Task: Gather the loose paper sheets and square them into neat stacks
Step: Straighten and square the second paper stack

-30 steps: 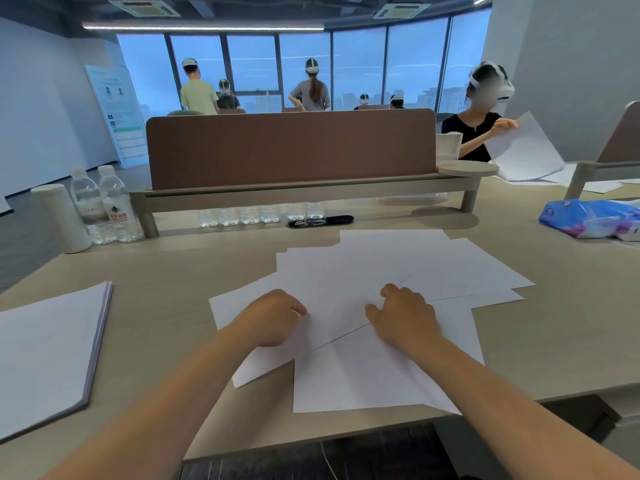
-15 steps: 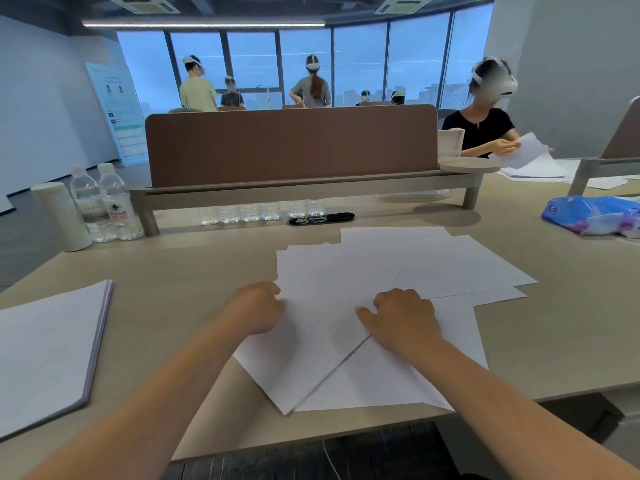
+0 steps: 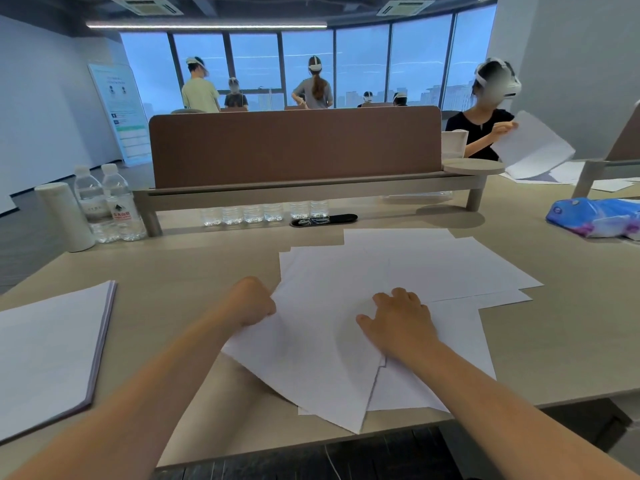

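White loose sheets (image 3: 433, 268) lie fanned and overlapping on a pale table (image 3: 180, 271), filling the centre and lower centre of the frame. The left hand (image 3: 254, 301), fingers curled tight, pinches the left edge of a tilted top sheet (image 3: 311, 358). The right hand (image 3: 398, 320) rests just to its right, fingers spread and lightly bent, pressing down on the pile. A squared stack (image 3: 45, 348) sits at lower left. Two water bottles (image 3: 117, 206) stand at middle left.
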### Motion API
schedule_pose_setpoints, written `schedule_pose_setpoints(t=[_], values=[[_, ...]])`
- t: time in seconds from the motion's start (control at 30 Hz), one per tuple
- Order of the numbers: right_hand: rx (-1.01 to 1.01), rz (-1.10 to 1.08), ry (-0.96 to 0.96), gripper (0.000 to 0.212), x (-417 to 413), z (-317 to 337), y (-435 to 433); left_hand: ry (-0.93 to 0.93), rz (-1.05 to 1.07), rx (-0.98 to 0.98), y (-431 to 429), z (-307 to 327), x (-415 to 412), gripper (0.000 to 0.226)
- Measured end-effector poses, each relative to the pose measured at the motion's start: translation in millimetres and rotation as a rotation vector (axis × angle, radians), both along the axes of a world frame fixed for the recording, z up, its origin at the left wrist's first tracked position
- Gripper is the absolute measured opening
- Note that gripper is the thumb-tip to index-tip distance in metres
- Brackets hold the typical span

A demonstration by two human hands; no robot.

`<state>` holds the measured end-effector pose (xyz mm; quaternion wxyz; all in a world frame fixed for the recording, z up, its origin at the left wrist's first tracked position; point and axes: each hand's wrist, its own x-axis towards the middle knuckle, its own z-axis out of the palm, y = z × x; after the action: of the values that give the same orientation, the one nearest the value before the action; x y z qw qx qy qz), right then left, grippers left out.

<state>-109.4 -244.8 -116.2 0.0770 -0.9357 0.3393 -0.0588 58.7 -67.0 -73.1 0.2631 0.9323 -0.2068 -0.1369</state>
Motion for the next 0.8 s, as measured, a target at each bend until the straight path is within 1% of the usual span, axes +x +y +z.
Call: schedule_pose_setpoints(t=[0.03, 0.07, 0.13, 0.2, 0.3, 0.37, 0.43, 0.5, 0.6, 0.73, 0.8], values=[[0.004, -0.008, -0.020, 0.057, -1, 1, -1, 0.043, -0.001, -0.038, 0, 1, 0, 0.007], [0.011, -0.021, -0.042, 0.058, -1, 3, -3, 0.091, 0.006, -0.102, 1, 1, 1, 0.004], [0.032, -0.054, -0.074, 0.061, -2, 5, -7, 0.169, 0.040, -0.230, 1, -1, 4, 0.008], [0.037, -0.078, -0.072, 0.061, -3, 5, -12, 0.205, 0.079, -0.304, -3, -5, 5, 0.015], [0.013, -0.083, -0.057, 0.058, -3, 4, -14, 0.188, 0.127, -0.350, -11, -12, 1, 0.021], [0.005, -0.077, -0.068, 0.056, -4, 5, -13, 0.188, 0.123, -0.389, -17, -15, -4, 0.013], [0.012, -0.069, -0.096, 0.054, -4, 7, -11, 0.202, 0.125, -0.436, -22, -18, -6, 0.011], [0.059, -0.066, -0.123, 0.052, -5, 9, -8, 0.231, 0.136, -0.455, -27, -19, -6, 0.010], [0.116, -0.065, -0.148, 0.050, -6, 8, -4, 0.272, 0.162, -0.482, -30, -16, -8, 0.002], [0.099, -0.048, -0.169, 0.047, -10, 9, -1, 0.310, 0.211, -0.508, -27, -13, -12, 0.011], [0.097, -0.046, -0.178, 0.047, -12, 10, -1, 0.329, 0.222, -0.537, -26, -12, -12, 0.011]])
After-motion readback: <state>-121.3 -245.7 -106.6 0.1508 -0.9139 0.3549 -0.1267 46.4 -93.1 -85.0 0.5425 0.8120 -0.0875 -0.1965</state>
